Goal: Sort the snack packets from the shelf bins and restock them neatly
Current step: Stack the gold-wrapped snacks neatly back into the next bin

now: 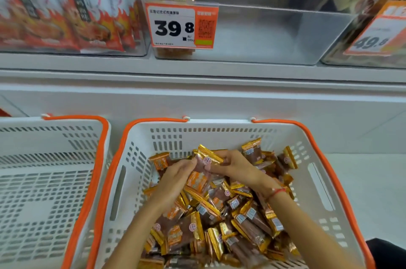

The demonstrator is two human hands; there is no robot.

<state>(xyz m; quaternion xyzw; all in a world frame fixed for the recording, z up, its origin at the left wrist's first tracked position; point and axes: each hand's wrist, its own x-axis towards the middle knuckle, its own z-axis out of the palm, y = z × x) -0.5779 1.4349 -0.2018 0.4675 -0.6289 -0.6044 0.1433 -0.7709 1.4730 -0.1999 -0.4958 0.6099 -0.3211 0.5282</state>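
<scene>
A gold packet [207,158] is pinched between both hands, left [175,178] and right [236,166]; most packets [219,220] remain heaped below them in the basket [136,158]; the clear bin [263,35] above is barely restocked.

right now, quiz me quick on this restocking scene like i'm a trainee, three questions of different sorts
1. True or false: the basket under the hands holds gold-edged snack packets.
2. Which price tag hangs on the nearly empty clear bin? A 39.8, B 49.8, C 19.8
3. Fill in: the left hand and right hand together hold one ____.

Key: 1 true; 2 A; 3 packet
</scene>
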